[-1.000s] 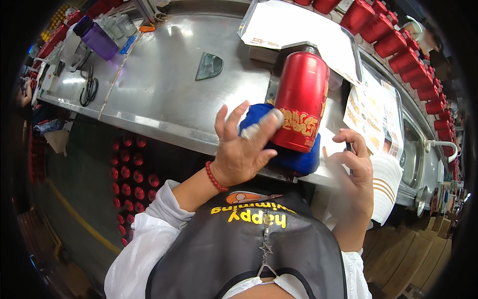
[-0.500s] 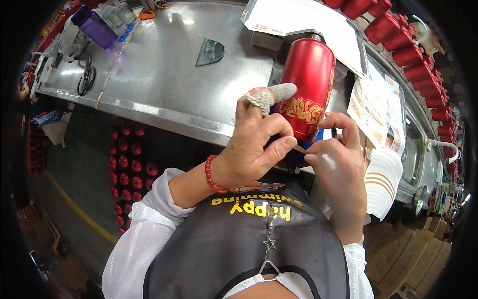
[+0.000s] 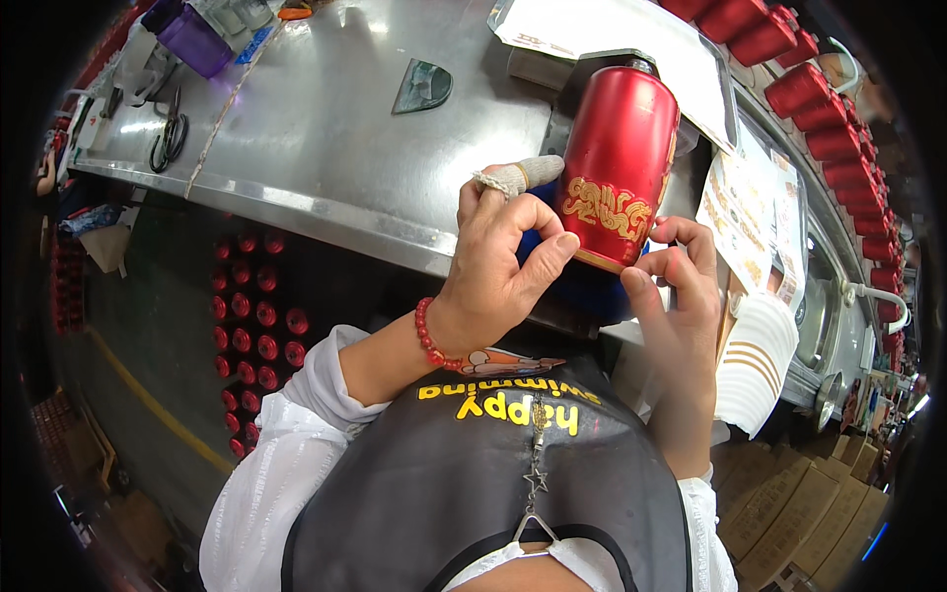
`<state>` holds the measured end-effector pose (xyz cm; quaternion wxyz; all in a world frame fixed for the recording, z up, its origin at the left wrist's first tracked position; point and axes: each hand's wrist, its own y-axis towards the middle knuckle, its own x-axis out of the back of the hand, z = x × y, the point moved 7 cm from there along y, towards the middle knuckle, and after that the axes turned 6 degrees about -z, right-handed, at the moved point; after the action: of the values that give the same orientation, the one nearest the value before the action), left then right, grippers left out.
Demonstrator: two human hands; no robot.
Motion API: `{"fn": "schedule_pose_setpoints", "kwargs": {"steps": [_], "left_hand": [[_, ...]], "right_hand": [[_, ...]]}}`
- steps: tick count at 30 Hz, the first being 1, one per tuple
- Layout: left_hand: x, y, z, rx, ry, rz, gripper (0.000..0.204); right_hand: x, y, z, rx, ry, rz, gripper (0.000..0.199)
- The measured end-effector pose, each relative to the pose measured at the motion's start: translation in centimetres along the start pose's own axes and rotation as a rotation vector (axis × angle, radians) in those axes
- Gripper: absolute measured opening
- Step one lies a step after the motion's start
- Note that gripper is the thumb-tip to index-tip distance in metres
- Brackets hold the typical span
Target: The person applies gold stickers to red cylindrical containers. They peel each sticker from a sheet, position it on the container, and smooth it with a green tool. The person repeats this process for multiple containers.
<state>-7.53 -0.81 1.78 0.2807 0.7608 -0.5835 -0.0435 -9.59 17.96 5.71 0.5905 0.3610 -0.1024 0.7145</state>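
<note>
A red metallic bottle (image 3: 623,133) with a gold ornament lies tilted on a dark blue rest (image 3: 589,296), its base toward me. Along the base edge runs a thin gold strip (image 3: 598,260). My left hand (image 3: 498,259) pinches the strip's left end between thumb and forefinger; a knitted finger cover (image 3: 533,174) on one finger touches the bottle's left side. At the strip's right end, the thumb and forefinger of my right hand (image 3: 686,301) close in a pinch, other fingers curled beside the bottle.
Printed gold label sheets (image 3: 740,212) and a stack of white striped sheets (image 3: 758,345) lie to the right. A dark plate (image 3: 423,87), scissors (image 3: 170,141) and a purple bottle (image 3: 187,39) rest on the metal table (image 3: 326,128). Several red bottles (image 3: 834,143) line the far right.
The gold strip, earlier held below the bottle's base, now lies flat against its lower edge. My hands have moved slightly apart along it.
</note>
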Motion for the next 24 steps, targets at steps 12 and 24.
{"fn": "schedule_pose_setpoints", "kwargs": {"steps": [12,24], "left_hand": [[-0.2,0.0,-0.4,-0.042,0.103,-0.038,0.018],[-0.4,-0.1,0.3,-0.037,0.101,-0.066,0.028]], "right_hand": [[0.1,-0.1,-0.8,-0.058,0.037,-0.004,0.023],[0.0,-0.1,-1.0,-0.017,0.053,-0.017,0.025]]}}
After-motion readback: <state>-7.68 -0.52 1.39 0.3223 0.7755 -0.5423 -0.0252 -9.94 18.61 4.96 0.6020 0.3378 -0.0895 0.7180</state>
